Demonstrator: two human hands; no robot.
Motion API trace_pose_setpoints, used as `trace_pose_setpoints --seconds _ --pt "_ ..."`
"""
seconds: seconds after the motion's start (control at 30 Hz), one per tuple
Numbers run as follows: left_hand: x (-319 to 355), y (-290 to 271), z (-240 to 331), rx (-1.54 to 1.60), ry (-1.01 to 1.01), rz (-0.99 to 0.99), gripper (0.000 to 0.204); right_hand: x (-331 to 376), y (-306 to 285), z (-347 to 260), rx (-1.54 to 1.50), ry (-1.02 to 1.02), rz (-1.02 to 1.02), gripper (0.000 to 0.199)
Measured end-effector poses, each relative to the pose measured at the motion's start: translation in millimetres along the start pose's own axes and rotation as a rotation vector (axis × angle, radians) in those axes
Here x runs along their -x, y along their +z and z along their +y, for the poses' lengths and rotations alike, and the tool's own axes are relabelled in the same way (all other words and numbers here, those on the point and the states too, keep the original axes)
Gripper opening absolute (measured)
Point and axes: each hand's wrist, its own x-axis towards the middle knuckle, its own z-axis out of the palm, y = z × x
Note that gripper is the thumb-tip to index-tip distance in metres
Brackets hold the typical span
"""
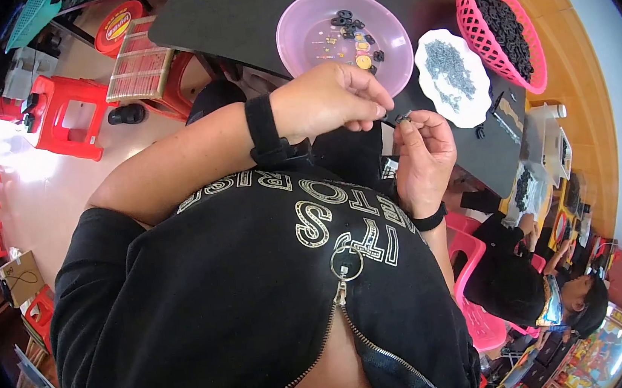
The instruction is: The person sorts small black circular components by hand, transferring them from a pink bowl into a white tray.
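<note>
Both my hands meet above the counter (231, 13): left hand (331, 101) and right hand (422, 153) each pinch the same small dark part (403, 117), fingertips closed on it, just below the pink bowl (301, 24).

A small assembly workshop, it seems: just beyond the hands lie a pink bowl (343, 35) of parts, a white dish (452, 77) of screws and a pink basket (503, 22); red stools (64, 114) stand left.

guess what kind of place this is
Probably a small hand-assembly workshop: a black table holds a pink basket of black rings, a white dish of grey screws and a pink bowl of mixed small parts.
</note>
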Motion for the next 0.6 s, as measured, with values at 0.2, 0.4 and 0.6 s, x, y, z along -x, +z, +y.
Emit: trace_pose_setpoints --seconds 0.2,0.4,0.6 --pt "9 11 6 -0.249 -0.044 -0.022 0.027 -2 5 -4 0.466 -0.304 0.02 0.013" --pt "11 9 3 -0.197 -0.055 -0.031 0.029 -2 11 -5 0.652 -0.47 -0.103 0.017" --pt "12 5 -5 -0.162 -0.04 -0.043 0.03 2 13 -2 0.498 -0.393 -0.118 0.017"
